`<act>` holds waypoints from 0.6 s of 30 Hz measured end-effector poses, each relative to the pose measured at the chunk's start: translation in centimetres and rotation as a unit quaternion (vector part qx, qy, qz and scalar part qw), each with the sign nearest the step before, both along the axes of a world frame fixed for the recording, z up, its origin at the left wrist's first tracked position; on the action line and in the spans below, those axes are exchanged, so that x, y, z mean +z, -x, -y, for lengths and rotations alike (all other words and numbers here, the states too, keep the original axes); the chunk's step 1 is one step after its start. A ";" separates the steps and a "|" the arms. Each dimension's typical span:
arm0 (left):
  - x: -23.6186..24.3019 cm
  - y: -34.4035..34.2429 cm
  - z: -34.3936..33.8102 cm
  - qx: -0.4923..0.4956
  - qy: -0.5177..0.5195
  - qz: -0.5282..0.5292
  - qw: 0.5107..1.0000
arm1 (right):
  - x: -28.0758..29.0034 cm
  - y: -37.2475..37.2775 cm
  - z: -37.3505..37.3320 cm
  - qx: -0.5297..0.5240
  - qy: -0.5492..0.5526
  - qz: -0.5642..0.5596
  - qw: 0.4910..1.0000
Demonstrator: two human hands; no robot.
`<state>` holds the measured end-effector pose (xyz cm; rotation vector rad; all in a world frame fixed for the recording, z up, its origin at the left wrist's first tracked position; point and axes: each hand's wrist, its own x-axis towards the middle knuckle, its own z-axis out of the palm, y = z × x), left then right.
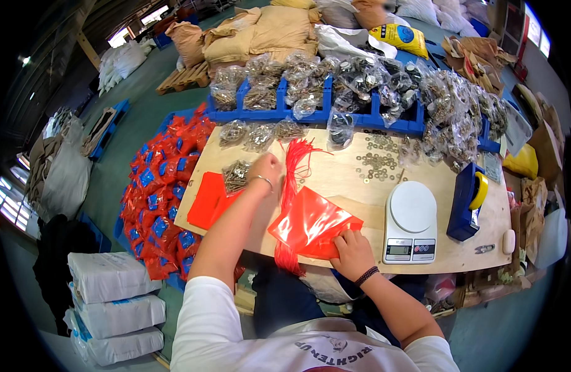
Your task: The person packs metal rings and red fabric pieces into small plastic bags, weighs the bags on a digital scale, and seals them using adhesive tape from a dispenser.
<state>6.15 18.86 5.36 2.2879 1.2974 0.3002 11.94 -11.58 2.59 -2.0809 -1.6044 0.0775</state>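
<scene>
The right hand [353, 251] pinches the red bag [313, 223] at the table's [360, 180] near edge — fingers closed on it. The left hand [265, 168] reaches a clear packet [236, 175], grip hidden. Best to keep the bag's mouth open — steady.

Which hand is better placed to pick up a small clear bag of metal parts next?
The left hand. It hovers beside a clear bag of metal parts, while the right hand holds the red bag.

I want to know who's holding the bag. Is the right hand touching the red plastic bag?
Touching. The head view shows the right hand pressed on the near edge of the red plastic bag, fingers lying on it.
</scene>
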 end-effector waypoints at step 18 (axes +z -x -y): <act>-3.2 -2.1 -8.4 0.099 -0.184 -0.007 0.978 | -0.4 -0.2 0.0 -0.002 0.000 -0.015 1.000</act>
